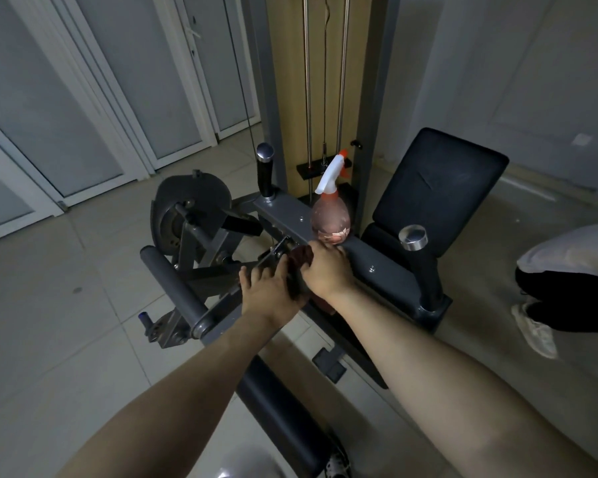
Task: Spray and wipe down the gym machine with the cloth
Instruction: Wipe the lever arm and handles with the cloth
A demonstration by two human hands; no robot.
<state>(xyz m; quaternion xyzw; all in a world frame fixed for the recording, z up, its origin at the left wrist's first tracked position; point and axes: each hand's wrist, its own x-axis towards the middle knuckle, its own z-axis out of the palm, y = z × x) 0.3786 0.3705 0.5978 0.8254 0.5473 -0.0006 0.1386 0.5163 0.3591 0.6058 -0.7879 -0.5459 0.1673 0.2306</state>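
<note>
Head view, right hand (325, 272) gripping cloth (301, 256), spray bottle (330, 219) on machine (283, 215)

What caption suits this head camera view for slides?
Right hand grips a cloth on the gym machine's frame, left hand beside it; spray bottle stands behind.

The gym machine (377, 262) frame was matt grey painted metal; its handle caps (412, 237) gleamed chrome, the cloth (299, 257) looked rough.
</note>
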